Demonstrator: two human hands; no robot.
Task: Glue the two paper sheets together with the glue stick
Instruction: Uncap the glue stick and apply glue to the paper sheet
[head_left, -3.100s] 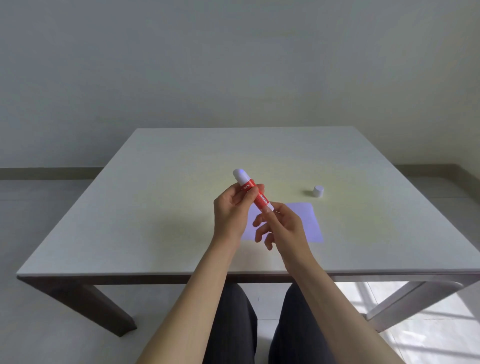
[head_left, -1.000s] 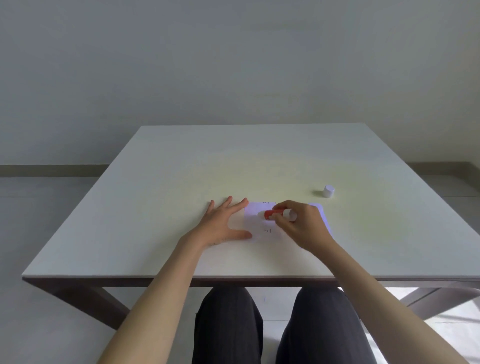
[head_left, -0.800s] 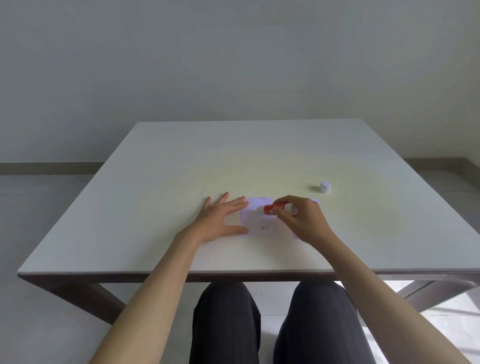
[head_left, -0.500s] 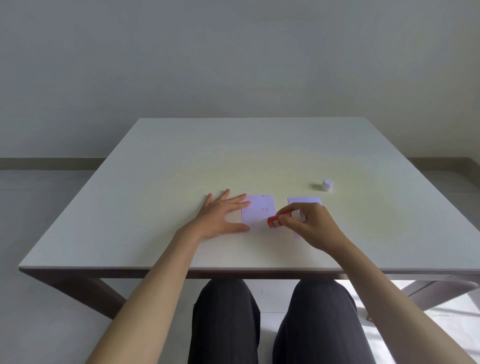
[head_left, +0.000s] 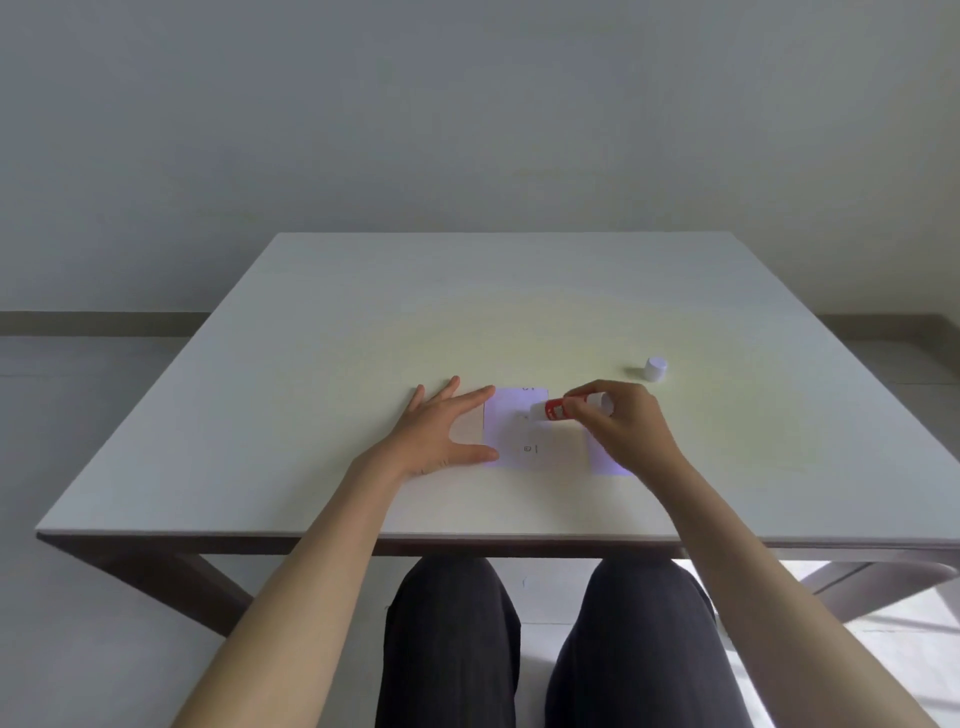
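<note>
Spreading glue on thin pale-lilac paper sheet (head_left: 511, 426) | left hand (head_left: 441, 426) flat, pinning edge | right hand (head_left: 618, 421) clamped on red-and-white glue stick (head_left: 563, 408) | flimsy, likely creases; hold flat.

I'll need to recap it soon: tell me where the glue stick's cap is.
The white cap stands alone on the table, to the person's right, just beyond the right hand holding the glue stick.

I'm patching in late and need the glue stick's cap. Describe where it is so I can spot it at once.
Start from the pale table and find the right hand holding the red glue stick over the paper sheet. Beyond that hand and further right, the cap stands alone on bare tabletop. It is the only small white cylinder there, touching nothing.
</note>
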